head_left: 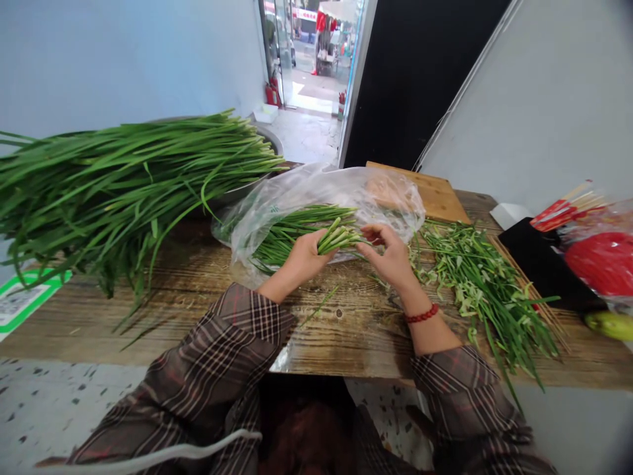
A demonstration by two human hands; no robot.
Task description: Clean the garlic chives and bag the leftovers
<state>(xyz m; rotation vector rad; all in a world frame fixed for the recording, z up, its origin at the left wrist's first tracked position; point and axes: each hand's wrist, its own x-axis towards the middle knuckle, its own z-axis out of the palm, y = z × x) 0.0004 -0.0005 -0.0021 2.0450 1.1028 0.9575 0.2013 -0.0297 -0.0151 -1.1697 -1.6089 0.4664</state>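
My left hand (304, 258) is closed round a bunch of garlic chives (341, 236), their pale cut ends pointing right. At those ends is my right hand (390, 258), with a red bead bracelet (422, 314) on its wrist. Its thumb and forefinger are curved and a little apart; whether they touch a stalk is hard to see. Behind and under both hands spreads a clear plastic bag (316, 185), with more green chives lying in its left part. To the right lies a loose heap of chive trimmings and wilted leaves (482, 284).
A large pile of garlic chives (138, 165) rests on a metal basin (274, 140) at left. A wooden board (435, 191) stands at the back right of the wooden table (346, 330). A black box (539, 264) holds red-wrapped sticks. A green QR-code card (30, 297) lies left.
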